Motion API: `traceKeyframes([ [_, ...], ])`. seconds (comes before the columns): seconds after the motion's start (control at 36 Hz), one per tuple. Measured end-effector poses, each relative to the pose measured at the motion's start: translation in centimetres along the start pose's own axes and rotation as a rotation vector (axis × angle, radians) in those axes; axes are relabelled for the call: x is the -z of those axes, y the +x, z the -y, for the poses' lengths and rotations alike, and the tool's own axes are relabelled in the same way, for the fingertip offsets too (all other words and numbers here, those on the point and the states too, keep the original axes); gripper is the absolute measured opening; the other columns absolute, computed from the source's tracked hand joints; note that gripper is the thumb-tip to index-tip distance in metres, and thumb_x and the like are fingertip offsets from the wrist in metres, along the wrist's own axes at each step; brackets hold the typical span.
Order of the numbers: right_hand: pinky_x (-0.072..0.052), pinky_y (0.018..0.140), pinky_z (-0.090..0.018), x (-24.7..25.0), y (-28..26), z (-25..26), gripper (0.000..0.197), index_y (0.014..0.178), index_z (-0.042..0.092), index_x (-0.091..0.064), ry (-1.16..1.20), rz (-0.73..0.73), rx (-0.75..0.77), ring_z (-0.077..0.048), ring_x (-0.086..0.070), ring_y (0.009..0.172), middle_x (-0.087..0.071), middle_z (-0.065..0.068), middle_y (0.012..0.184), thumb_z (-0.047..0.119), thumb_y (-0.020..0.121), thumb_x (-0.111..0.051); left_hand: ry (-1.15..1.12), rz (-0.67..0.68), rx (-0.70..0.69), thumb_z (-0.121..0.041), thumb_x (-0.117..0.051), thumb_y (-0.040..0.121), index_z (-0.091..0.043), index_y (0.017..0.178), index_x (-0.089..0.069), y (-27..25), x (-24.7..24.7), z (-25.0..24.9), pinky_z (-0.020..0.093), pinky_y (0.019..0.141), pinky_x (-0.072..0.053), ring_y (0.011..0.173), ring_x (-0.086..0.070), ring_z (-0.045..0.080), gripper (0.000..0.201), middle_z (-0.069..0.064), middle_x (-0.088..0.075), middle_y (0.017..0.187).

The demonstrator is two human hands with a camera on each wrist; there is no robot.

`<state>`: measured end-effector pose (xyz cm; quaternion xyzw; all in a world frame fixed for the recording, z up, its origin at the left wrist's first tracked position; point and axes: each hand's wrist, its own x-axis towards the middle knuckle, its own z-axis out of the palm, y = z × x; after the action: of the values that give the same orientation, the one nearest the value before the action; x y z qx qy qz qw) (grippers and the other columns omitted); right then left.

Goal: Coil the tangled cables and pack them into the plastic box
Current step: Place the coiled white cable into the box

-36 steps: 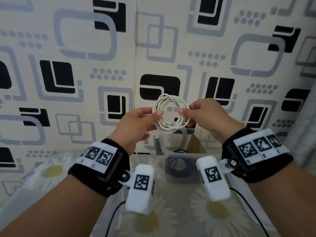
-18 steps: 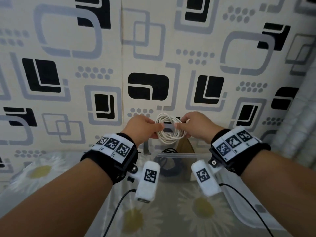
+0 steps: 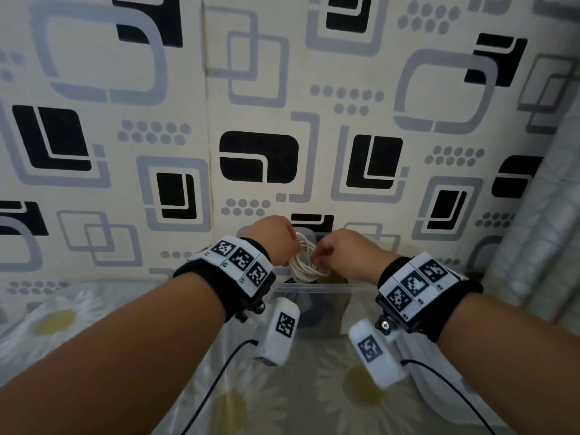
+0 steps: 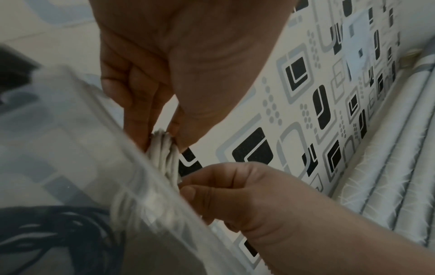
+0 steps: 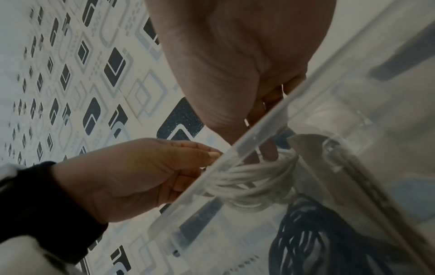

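A coiled white cable (image 3: pixel 306 262) hangs between my two hands just over the clear plastic box (image 3: pixel 326 288). My left hand (image 3: pixel 290 254) pinches the coil's left side and my right hand (image 3: pixel 318 257) pinches its right side. In the right wrist view the white coil (image 5: pixel 247 178) shows through the box wall (image 5: pixel 235 152), its lower loops inside the rim. A coiled black cable (image 5: pixel 317 232) lies on the box floor beneath it. The left wrist view has my thumb and fingers (image 4: pixel 179 130) squeezing the bundle (image 4: pixel 164 154) beside the box rim (image 4: pixel 94 130).
The box stands on a table with a daisy-print cover (image 3: pixel 235 403), close against a patterned wall (image 3: pixel 260 158). A translucent lid (image 3: pixel 439 372) lies to the right of the box. A pale curtain (image 3: pixel 539 246) hangs at the far right.
Both hands have carried the white coil forward and down, from chest height in front of the wall to the mouth of the box. The coil is now squeezed narrower.
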<state>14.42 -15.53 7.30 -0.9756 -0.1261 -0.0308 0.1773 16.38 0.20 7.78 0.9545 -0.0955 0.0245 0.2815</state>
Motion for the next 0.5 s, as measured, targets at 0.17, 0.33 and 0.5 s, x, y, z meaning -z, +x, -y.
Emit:
traceKeyframes([
  [0.17, -0.045, 0.087, -0.027, 0.1, 0.0, -0.1, 0.021, 0.108, 0.016, -0.072, -0.029, 0.026, 0.038, -0.017, -0.059, 0.102, -0.067, -0.001, 0.11, 0.022, 0.092, -0.06, 0.115, 0.065, 0.015, -0.014, -0.055, 0.089, -0.006, 0.103, -0.067, 0.9, -0.5, -0.5, 0.04, 0.086, -0.056, 0.087, -0.07, 0.023, 0.02, 0.009, -0.072, 0.093],
  [0.33, -0.038, 0.082, -0.022, 0.0, -0.1, 0.0, 0.025, 0.113, 0.013, -0.069, -0.069, 0.079, 0.084, -0.017, -0.057, 0.101, -0.065, -0.002, 0.115, 0.024, 0.097, -0.053, 0.188, 0.05, 0.007, -0.015, -0.048, 0.094, -0.007, 0.105, -0.068, 1.2, -0.8, -0.2, 0.029, 0.074, -0.056, 0.089, -0.07, 0.022, 0.024, 0.008, -0.072, 0.098],
  [0.5, -0.045, 0.098, -0.033, -0.4, 0.0, 0.1, 0.032, 0.121, 0.022, -0.064, -0.003, 0.176, 0.069, -0.016, -0.058, 0.109, -0.063, 0.003, 0.123, 0.036, 0.093, -0.059, 0.41, 0.098, -0.028, -0.014, -0.05, 0.093, -0.007, 0.106, -0.066, 1.2, -1.1, -0.3, 0.033, 0.09, -0.05, 0.102, -0.065, 0.023, 0.022, 0.007, -0.069, 0.106],
])
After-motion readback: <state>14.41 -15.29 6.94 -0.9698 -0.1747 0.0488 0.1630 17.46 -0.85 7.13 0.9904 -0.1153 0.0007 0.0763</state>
